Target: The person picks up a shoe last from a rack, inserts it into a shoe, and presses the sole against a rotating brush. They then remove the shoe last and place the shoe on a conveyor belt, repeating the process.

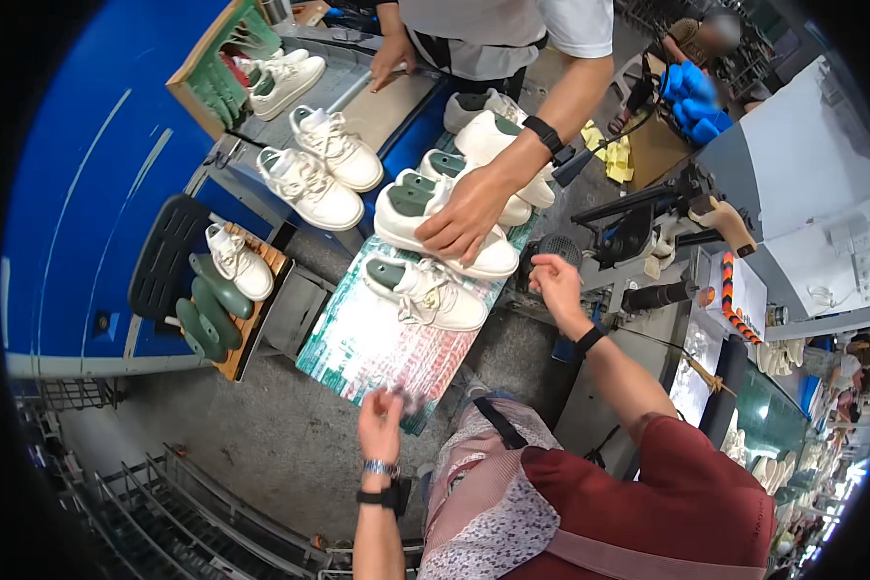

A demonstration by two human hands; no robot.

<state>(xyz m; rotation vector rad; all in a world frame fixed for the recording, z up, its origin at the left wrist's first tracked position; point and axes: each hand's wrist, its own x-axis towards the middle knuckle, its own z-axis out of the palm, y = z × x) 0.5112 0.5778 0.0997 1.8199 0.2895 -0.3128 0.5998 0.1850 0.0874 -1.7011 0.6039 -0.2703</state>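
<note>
My left hand is closed in a pinch at the near edge of a table board marked with green and red; a small dark blurred thing shows at its fingertips. My right hand hovers to the right of the board, fingers loosely bent and apart, with nothing visible in it. A cream lace-up shoe with a green last inside lies on the board, between my hands and another person's hand. That hand rests on a second cream shoe just beyond. More cream shoes stand behind it.
Two laced cream shoes stand at the far left bench. A small stand at left holds green lasts and a shoe. To my right is a machine with a dark cylindrical part. Metal racks line the lower left.
</note>
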